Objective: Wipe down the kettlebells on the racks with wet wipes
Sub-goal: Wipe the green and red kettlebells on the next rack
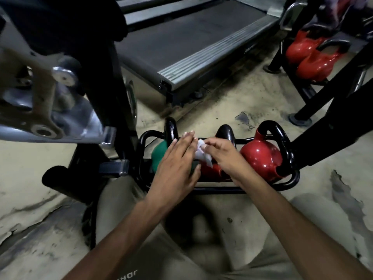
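Worn beige gym floor [232, 110], low black tubular rack [222, 191] — left hand [177, 164], fingers straight, lies over the green kettlebell [158, 153]; right hand [224, 156] pinches a crumpled white wet wipe [200, 153] above a red kettlebell [212, 171].

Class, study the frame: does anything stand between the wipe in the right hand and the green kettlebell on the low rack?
Yes. The left hand, fingers straight, lies over the green kettlebell, between it and the wipe that the right hand pinches. Only the bell's left side shows.
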The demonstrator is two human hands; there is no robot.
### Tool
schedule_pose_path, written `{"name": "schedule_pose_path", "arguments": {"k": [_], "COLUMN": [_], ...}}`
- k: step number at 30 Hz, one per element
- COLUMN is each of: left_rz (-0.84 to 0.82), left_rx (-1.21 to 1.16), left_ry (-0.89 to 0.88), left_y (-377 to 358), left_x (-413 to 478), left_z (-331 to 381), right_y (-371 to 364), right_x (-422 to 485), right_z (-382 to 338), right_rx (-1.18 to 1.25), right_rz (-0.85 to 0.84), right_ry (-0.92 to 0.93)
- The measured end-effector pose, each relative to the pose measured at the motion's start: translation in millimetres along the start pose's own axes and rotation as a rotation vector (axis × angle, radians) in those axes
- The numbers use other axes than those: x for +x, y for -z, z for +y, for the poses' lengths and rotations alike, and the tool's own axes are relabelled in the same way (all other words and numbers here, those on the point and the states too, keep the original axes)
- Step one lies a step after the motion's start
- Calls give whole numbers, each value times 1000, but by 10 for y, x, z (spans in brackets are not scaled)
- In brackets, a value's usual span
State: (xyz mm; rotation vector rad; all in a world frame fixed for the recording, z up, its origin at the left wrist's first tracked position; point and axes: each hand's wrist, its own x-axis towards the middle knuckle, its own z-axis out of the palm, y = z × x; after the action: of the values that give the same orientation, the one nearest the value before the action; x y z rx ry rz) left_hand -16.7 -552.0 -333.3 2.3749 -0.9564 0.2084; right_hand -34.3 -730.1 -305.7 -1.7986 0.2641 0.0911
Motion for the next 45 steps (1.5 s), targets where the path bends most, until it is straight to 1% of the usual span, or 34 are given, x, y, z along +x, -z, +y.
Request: {"name": "schedule_pose_path", "arguments": {"k": [2,5,7,9,11,12,14,17,19,22,25,27,29,32,34,35,37,39,42,43,45], "left_rz": [-16,-67,-127,-187,-221,-228,-238,-265,-281,-307,-305,-295,-286,-300,-320,-332,-351,-352,-358,-363,-381], "left_rx": [-14,-53,-77,-70,-36,-8,49,106,121,133,154,158,142,125,122,124,126,119,93,75,40], "left_ry": [4,-16,-41,-68,-64,-53,-28,-2,21,53,60,68,84,88,83,84,78,71,78,85,86], "left_y": [-101,-302,-442,-583,-711,-761,-837,-896,-896,-849,-829,-849,-863,-853,-815,-797,-776,-778,-796,-792,-781], "left_x": [51,179,306,433,509,519,504,484,495,509,516,518,518,522,529,530,530,529,531,535,541], "left_z": [138,371,490,571,628,652,685,683,687,755,819,839,857,857,854,855,850,848,840,836,812], "right_y": [247,666,916,1104,1229,1261,1282,1200,1119,973,823,725,661,621,567,531,480,499,708,793,960], "right_x": [27,231,424,618,823,923,1121,1330,1439,1502,1459,1424,1384,1374,1404,1443,1507,1549,1464,1462,1506], "right_z": [-19,17,37,4,-14,-12,36,47,-13,-181,-321,-302,-270,-268,-282,-272,-235,-221,-305,-318,-240], "right_rx": [-15,-49,-213,-450,-654,-716,-788,-777,-831,-1048,-1292,-1409,-1505,-1543,-1603,-1626,-1650,-1615,-1452,-1350,-1064], "right_rz": [34,160,247,298,332,320,215,-60,-193,-347,-468,-503,-499,-458,-469,-478,-495,-513,-484,-465,-410], "right_ry": [39,114,197,266,267,238,146,-34,-116,-92,44,100,136,141,152,134,37,-33,-70,-103,-256]}}
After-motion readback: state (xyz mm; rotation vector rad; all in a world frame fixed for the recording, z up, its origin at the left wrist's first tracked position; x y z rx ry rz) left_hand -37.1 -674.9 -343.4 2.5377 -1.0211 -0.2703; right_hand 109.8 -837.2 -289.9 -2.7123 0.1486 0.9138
